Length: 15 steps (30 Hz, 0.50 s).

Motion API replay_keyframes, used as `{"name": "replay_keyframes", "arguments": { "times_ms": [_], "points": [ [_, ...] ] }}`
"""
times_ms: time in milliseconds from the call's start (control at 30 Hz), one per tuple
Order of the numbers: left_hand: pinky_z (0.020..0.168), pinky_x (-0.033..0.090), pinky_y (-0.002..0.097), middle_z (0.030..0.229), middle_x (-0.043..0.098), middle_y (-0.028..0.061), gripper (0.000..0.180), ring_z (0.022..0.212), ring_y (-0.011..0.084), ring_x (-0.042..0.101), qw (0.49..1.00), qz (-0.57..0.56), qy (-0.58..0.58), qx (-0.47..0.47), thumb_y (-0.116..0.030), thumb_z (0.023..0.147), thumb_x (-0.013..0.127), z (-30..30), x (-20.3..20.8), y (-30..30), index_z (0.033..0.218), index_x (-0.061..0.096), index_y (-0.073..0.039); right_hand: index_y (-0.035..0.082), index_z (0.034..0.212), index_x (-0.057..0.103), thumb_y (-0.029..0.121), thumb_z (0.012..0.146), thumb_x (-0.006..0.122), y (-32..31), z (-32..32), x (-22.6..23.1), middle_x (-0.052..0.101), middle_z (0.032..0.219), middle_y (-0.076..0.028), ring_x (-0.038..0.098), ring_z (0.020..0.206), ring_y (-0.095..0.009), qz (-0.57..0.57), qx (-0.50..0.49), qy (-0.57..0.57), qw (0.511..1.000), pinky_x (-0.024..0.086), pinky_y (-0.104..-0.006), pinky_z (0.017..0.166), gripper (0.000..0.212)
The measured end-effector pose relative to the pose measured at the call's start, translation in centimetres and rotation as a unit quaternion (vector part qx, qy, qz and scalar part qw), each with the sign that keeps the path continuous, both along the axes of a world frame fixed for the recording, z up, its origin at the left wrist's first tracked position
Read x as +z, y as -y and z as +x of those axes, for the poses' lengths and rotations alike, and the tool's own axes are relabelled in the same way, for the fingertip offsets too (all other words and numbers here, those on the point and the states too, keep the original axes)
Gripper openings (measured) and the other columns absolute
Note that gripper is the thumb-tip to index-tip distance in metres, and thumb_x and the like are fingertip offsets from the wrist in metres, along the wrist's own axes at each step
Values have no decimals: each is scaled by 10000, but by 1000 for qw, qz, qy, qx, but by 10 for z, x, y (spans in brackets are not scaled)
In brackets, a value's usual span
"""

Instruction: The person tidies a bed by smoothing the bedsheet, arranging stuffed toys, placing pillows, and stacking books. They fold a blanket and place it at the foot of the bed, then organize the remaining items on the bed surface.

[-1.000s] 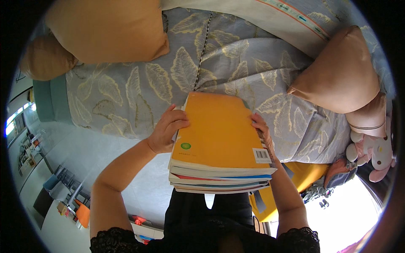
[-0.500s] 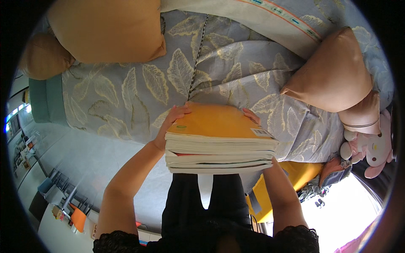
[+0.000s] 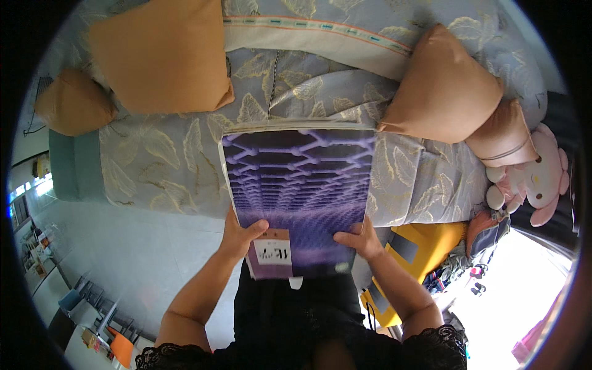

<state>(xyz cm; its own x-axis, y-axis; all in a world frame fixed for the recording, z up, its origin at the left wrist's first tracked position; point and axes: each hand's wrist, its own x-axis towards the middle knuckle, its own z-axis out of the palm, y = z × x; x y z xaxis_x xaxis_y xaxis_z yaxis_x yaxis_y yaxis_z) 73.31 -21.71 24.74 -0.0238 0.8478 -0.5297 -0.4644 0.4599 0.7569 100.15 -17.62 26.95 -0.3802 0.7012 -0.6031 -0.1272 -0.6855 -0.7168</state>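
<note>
A stack of large softcover books (image 3: pixel 302 185) is in front of my body, its top cover purple and black with a net-like pattern of knotted bars. The label block on the cover appears upside down to me. My left hand (image 3: pixel 240 237) grips the near left edge, thumb lying on the cover. On the near right edge my right hand (image 3: pixel 361 239) holds on in the same way. The fingers of both hands are hidden under the stack. The far edge of the stack overlaps the view of the sofa's front edge.
Beyond the books stretches a grey leaf-patterned sofa (image 3: pixel 160 160). Tan cushions lie at its left (image 3: pixel 163 55) and right (image 3: pixel 444 92), with a pink-and-white plush toy (image 3: pixel 533 182) at the far right. A yellow-and-grey case (image 3: pixel 407 259) stands right of my legs. Chairs (image 3: pixel 86 302) are at lower left.
The stack has been turned over: the orange cover faced up before, and the purple one does now. Both hands have shifted from the stack's sides to its near edges, thumbs on top.
</note>
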Motion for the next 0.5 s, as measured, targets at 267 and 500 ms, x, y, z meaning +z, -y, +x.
{"name": "replay_keyframes", "arguments": {
  "times_ms": [267, 500],
  "points": [
    [934, 424, 364, 1167, 520, 154, 729, 1053, 233, 536, 999, -36, 5, -8, -209, 753, 761, -14, 108, 73, 1283, 319, 27, -16, 1377, 241, -7, 721, 693, 88, -15, 90, 468, 1253, -171, 485, 1141, -278, 3, -57, -78, 995, 393, -398, 974, 797],
    [911, 429, 348, 1125, 528, 146, 689, 1030, 210, 540, 994, 49, -84, 54, -223, 782, 732, -19, 162, 160, 1258, 316, 53, -18, 1340, 293, 15, 729, 693, 127, -32, 132, 513, 1200, -170, 529, 1085, -281, 65, 17, -135, 989, 427, -399, 936, 730]
  ]
}}
